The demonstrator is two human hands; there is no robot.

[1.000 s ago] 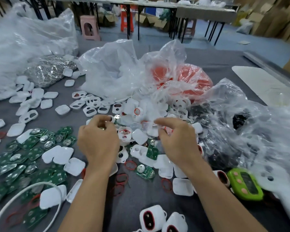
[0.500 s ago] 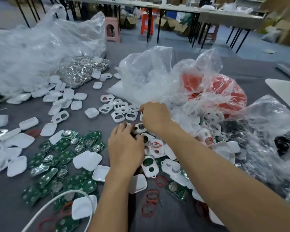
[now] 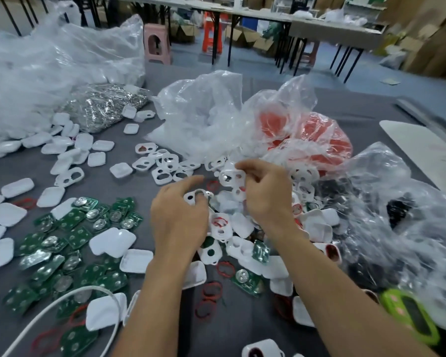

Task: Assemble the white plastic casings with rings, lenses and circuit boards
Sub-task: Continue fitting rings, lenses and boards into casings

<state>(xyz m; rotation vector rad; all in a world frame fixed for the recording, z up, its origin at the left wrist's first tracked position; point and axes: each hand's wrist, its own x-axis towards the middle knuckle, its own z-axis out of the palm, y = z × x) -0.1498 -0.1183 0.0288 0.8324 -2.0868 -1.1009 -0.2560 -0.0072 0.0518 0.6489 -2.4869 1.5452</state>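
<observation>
Now the left hand (image 3: 178, 222) grip clamps a lower casing (image 3: 191, 199) — right hand (image 3: 265, 197) grip pinches an upper casing (image 3: 229, 176).

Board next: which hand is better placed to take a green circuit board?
Left, probably: the left hand is nearest the pile of green circuit boards; the right hand, farther off, pinches a white plastic casing.

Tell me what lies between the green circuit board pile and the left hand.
In the head view, two white casing shells lie on the grey table between the circuit boards and the left hand.
</observation>
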